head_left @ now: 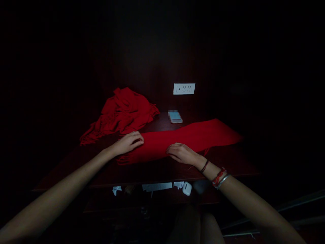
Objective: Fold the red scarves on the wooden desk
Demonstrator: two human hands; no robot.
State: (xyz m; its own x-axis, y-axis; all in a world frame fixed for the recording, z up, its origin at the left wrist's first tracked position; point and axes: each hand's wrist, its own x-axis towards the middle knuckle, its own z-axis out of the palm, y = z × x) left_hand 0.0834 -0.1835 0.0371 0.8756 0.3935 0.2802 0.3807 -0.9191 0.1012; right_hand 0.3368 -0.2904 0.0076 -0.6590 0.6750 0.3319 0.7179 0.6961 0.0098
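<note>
A red fringed scarf (157, 144) lies in a long folded strip across the dark table, its left end showing tassels. At the back left corner of the strip, my left hand (130, 143) is closed with the thumb and fingers curled on the cloth. My right hand (183, 154) pinches the front edge near the middle, fingertips close together on the fabric. The exact grip under both sets of fingers is partly hidden. Behind my left hand, a second red fringed cloth (127, 110) is heaped loosely.
A phone (175, 116) lies behind the strip, below a white wall socket (184, 88). Under the tabletop (152, 174), a shelf holds a white earphone case (187, 188), crumpled paper (117, 190) and a pale flat strip (157, 186). The surroundings are very dark.
</note>
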